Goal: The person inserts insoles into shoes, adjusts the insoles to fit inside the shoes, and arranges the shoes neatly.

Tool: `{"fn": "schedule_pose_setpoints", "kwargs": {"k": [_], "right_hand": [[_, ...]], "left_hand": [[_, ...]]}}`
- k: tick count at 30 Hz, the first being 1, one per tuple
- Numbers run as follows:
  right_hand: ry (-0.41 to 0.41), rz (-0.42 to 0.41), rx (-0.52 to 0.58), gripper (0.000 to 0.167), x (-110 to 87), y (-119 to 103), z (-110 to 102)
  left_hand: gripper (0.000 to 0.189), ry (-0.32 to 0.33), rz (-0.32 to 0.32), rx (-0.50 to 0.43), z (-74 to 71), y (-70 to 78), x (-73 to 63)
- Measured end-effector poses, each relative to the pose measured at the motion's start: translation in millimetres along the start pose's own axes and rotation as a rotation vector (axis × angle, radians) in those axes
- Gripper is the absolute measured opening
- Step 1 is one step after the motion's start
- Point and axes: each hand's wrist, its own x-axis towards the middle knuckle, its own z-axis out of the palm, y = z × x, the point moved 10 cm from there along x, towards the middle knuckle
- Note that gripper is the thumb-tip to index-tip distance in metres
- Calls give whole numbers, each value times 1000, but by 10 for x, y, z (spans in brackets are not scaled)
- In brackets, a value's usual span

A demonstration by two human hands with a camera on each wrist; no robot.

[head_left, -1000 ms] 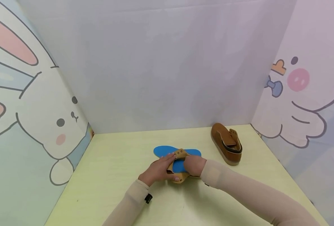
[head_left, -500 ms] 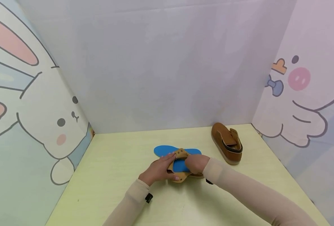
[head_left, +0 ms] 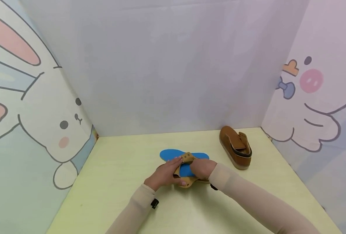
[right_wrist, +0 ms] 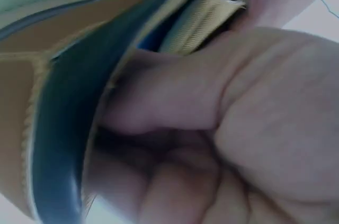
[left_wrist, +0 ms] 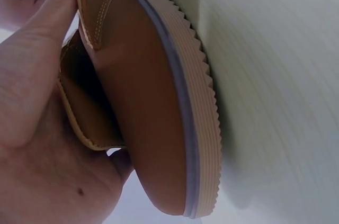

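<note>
A brown leather shoe (left_wrist: 151,113) lies on its sole with its toe to the left and its lace flaps spread. My left hand (head_left: 164,175) holds it from the toe side, thumb on the near flap and fingers on the far one. Inside the opening shows a blue insole (head_left: 185,170). My right hand (head_left: 202,168) is at the heel end, its thumb and curled fingers reaching past the dark padded collar (right_wrist: 69,123) onto the insole. Those fingertips are hidden within the shoe. Just behind, a second blue insole (head_left: 170,154) lies flat, partly covered by the shoe.
Toward the back right of the pale yellow table (head_left: 117,162) stands the matching brown shoe (head_left: 235,148), toe pointing away. A grey-white backdrop (head_left: 173,71) rises behind, with cartoon-printed panels on both sides.
My right hand shifts slightly to the right, then back a little left at the heel of the shoe. The left hand keeps its hold, and the shoe stays nearly in place.
</note>
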Motion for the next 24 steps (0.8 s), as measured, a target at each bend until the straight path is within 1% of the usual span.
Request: {"fn": "schedule_pose_setpoints", "kwargs": {"k": [1,5,8,11,14,16,18,21,24], "right_hand": [[3,-8,29,17,20,-7,4],[26,-91,122,27,91,-62,46],[48,-119,138,25,91,-55,53],[56,-129,129,19,106,-57,79],[86,-169,79,14,131,-107,106],[115,-194,45,12,141,-135,111],[129,-197,28,12,142,-133,111],[129,-195,51,15,129,-111,107],[144,-220,90,16,117,-116,83]], "left_hand": [[100,0,1,-5,-1,5,0],[102,6,2,-12,4,1,-10],[101,8,1,-18,5,-6,-6],[101,3,-4,-17,35,-18,2],[102,-3,-14,-9,66,-30,0],[102,0,-15,-14,63,-25,1],[102,5,-10,-11,49,-17,8],[102,6,-2,-4,29,-9,16],[101,2,-4,7,-2,-22,15]]}}
